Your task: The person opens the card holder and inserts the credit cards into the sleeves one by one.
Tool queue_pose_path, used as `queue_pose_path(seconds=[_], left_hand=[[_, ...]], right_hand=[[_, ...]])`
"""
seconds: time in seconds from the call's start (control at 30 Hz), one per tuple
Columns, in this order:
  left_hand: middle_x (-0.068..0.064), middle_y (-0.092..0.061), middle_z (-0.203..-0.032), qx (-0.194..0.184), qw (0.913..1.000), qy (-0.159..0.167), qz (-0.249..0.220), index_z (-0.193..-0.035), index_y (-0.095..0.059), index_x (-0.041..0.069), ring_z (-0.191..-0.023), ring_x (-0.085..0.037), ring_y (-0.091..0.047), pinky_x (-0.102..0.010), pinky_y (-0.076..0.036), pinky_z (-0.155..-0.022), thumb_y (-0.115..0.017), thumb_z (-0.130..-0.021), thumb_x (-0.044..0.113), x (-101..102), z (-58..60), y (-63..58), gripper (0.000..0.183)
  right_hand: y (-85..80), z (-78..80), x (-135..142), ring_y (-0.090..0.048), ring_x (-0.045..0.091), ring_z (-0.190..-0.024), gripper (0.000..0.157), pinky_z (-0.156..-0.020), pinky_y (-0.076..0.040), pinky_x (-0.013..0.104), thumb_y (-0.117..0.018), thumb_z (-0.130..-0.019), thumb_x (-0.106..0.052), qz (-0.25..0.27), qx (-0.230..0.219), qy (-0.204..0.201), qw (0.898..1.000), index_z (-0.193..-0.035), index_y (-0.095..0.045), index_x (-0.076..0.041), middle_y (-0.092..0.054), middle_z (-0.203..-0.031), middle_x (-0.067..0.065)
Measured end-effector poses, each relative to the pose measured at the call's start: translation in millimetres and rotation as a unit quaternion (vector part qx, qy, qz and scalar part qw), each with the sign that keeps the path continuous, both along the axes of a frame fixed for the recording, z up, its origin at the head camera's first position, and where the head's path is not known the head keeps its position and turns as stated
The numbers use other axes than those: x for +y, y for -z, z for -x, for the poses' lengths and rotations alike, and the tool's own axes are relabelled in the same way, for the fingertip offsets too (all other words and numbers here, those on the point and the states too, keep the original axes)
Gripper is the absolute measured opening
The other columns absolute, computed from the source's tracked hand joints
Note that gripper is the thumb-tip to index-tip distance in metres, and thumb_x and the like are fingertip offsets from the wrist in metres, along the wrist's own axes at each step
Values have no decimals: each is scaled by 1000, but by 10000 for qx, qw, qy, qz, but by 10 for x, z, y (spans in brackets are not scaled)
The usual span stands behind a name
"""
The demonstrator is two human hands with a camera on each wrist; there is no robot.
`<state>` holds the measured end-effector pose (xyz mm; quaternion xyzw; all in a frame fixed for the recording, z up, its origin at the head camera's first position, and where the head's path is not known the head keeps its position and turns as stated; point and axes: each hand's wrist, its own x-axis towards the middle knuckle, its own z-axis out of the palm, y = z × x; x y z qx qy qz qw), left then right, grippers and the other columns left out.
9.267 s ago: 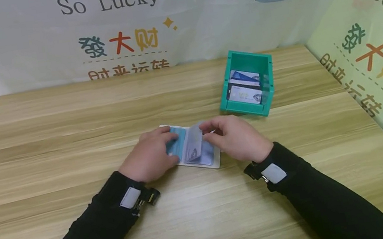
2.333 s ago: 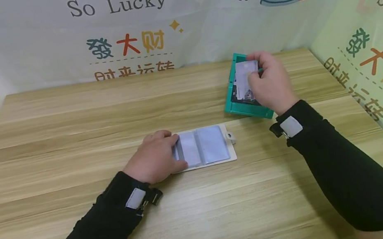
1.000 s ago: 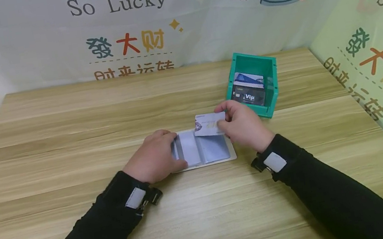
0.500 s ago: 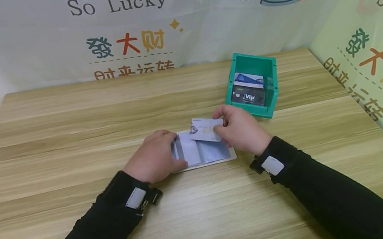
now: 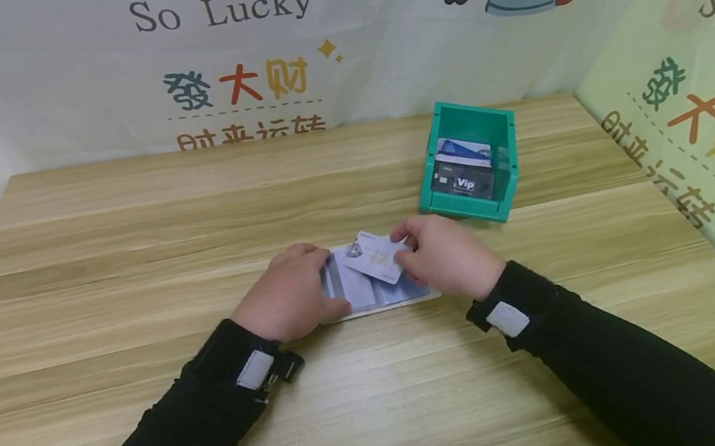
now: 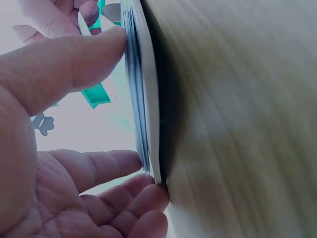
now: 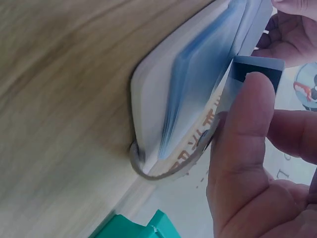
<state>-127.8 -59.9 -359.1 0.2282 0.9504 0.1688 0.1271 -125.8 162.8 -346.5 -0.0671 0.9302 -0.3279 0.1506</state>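
An open card holder [image 5: 357, 291] with clear sleeve pages and a pale cover lies on the table. My left hand [image 5: 286, 293] holds its left part, thumb at the near edge and fingers at the far edge; the left wrist view shows the thumb [image 6: 74, 64] against the stacked pages. Between thumb and fingers my right hand [image 5: 448, 254] pinches a white card [image 5: 377, 257], tilted above the sleeves. A dark stripe shows on the card [image 7: 271, 63] in the right wrist view, and a strap [image 7: 171, 174] curves off the holder's cover. Whether the card touches a sleeve, I cannot tell.
Behind the right hand stands a green bin [image 5: 502, 153]. Inside it are a black "Vip" card [image 5: 463, 181] and a blue-and-white card [image 5: 464, 151]. A printed cloth [image 5: 371, 41] hangs along the back edge of the wooden table [image 5: 186, 203].
My right hand has taken the white card from the green bin and brought it over the holder, then lower and leftward, turning it. Pages have been turned since the oldest frame. The left hand stays put lately.
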Motion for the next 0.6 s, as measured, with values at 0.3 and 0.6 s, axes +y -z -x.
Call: queue_pose_path(seconds=[0.3,0.6], left_hand=[[-16,-46,-131,28,10000,33,-36,-134,-46,-2,-105,-25,-43,-43,-43,-90,-73,-76,44,2,-6,-2,79],[-16,-45,-132,13,10000,-6,-63,-134,-47,-1,-106,-26,-43,-43,-43,-90,-73,-76,44,1,-6,1,78]], right_hand=[[-11,-40,-111,-52,16,-90,33,-84,-48,36,-55,-94,-17,-588,214,-385,9973,-125,-57,-6,-59,-118,7],[-33,-89,-202,-50,16,-96,35,-94,-43,39,-54,-94,-15,-959,187,-795,9920,-128,-55,-6,-56,-124,8]])
